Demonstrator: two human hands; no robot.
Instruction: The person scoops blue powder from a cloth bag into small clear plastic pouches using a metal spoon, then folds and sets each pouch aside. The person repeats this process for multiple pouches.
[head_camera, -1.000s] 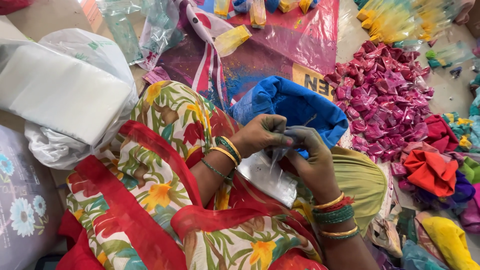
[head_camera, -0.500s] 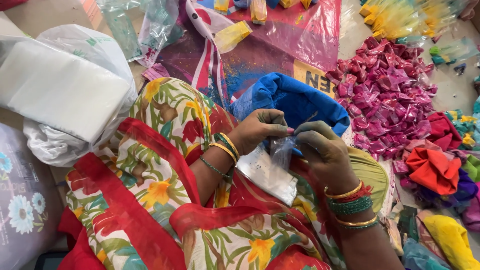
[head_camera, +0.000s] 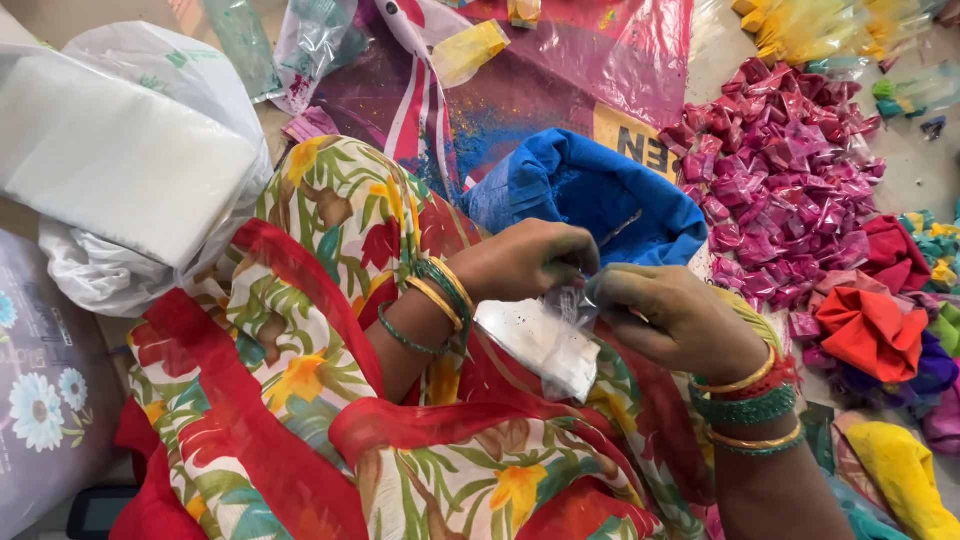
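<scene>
Just below the open blue bag (head_camera: 600, 195) of blue powder, over a lap draped in red and floral cloth (head_camera: 300, 340), the left hand (head_camera: 530, 262) and the right hand (head_camera: 675, 320) met at a small clear plastic pouch (head_camera: 572, 300). Both hands were closed in a pinch on the pouch's crumpled top, the left from the left side and the right from the right side, their fingertips nearly touching; the fingers were dusted with greenish powder. Directly under the pouch, a pale flat packet (head_camera: 545, 345) lay on the lap cloth; whether the pouch touched it could not be told. Gold and green bangles (head_camera: 440, 295) ringed the left wrist, and green, red and gold bangles (head_camera: 750, 400) ringed the right wrist. To the right of the blue bag, a heap of small magenta powder packets (head_camera: 790, 170) was spread on the floor, near the bag's rim. Farther right and lower than the blue bag lay bags of red (head_camera: 870, 325) and yellow (head_camera: 905, 470) powder. Behind the blue bag, a pink-stained plastic sheet (head_camera: 590, 60) covered the floor. Well to the left of the blue bag, a large white block wrapped in clear plastic (head_camera: 120, 160) rested beside the lap.
</scene>
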